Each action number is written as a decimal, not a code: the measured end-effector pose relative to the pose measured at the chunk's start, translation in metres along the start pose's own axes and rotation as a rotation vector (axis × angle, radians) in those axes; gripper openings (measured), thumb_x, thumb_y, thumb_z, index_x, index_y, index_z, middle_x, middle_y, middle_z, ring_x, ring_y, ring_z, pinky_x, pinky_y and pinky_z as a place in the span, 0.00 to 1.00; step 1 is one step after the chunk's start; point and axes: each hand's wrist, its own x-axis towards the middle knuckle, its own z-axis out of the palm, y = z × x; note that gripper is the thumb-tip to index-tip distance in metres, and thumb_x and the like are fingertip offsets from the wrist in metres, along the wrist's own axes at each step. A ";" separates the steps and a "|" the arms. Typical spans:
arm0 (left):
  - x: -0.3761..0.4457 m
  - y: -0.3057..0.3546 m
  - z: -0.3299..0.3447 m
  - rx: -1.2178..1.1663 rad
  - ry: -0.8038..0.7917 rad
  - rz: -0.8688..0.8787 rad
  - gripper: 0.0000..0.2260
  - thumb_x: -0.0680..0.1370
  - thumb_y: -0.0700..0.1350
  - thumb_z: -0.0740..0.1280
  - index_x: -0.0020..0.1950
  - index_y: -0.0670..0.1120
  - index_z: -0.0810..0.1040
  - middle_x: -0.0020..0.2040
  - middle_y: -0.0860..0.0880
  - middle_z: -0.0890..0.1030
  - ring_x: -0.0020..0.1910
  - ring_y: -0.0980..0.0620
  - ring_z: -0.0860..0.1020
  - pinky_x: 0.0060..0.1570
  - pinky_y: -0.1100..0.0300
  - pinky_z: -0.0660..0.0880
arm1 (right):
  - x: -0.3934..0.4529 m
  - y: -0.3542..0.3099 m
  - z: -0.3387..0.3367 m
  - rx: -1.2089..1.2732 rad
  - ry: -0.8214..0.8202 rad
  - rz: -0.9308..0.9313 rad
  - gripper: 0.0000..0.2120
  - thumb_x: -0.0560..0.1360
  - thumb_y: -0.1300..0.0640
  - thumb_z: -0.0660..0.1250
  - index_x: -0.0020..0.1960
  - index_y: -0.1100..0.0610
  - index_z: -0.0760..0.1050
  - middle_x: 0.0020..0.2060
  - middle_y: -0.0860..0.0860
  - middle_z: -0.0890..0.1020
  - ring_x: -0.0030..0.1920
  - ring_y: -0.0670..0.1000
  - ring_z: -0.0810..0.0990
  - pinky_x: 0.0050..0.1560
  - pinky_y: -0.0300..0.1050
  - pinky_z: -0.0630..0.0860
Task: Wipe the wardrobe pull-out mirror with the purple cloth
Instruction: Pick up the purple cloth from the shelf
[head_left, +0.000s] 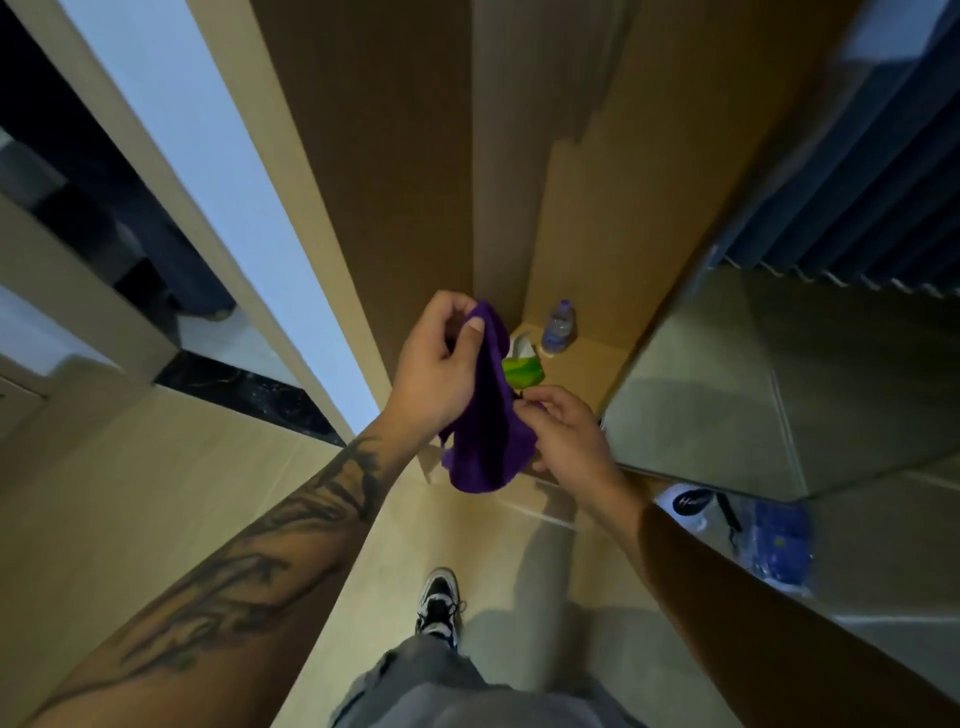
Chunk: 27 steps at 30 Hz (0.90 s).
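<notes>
- The cloth (485, 415), deep purple, soft and crumpled, is pinched at its top by the left hand (434, 371) and at its lower edge by the right hand (563, 436).
- It is held before the open wardrobe (395, 156).
- The mirror (810, 384), glossy and flat, is seen at the right.
- A plastic bottle (559, 326) stands at the wardrobe floor's back corner.

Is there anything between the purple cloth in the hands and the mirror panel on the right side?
Nothing visible stands between them. The left hand and right hand both hold the purple cloth, and the pulled-out mirror panel lies just right of it. The plastic water bottle stands behind, inside the wooden wardrobe.
</notes>
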 end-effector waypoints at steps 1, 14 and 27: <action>-0.007 0.010 0.002 0.009 0.013 0.009 0.07 0.86 0.42 0.63 0.50 0.52 0.74 0.40 0.53 0.78 0.38 0.55 0.76 0.40 0.60 0.73 | -0.010 -0.004 -0.008 -0.009 -0.040 -0.022 0.07 0.79 0.49 0.72 0.56 0.43 0.79 0.54 0.47 0.85 0.53 0.49 0.84 0.47 0.47 0.82; -0.086 0.109 0.064 -0.064 0.045 0.019 0.07 0.80 0.39 0.72 0.48 0.49 0.77 0.33 0.48 0.75 0.32 0.53 0.72 0.34 0.58 0.69 | -0.120 -0.069 -0.133 -0.140 0.043 -0.502 0.07 0.79 0.57 0.71 0.51 0.45 0.83 0.46 0.39 0.85 0.50 0.39 0.82 0.50 0.38 0.78; -0.078 0.233 0.118 -0.483 -0.275 0.128 0.14 0.77 0.46 0.73 0.60 0.42 0.82 0.44 0.44 0.86 0.42 0.50 0.85 0.41 0.60 0.82 | -0.177 -0.156 -0.205 0.486 0.172 -0.709 0.09 0.77 0.56 0.69 0.51 0.42 0.80 0.52 0.50 0.87 0.54 0.55 0.87 0.60 0.66 0.81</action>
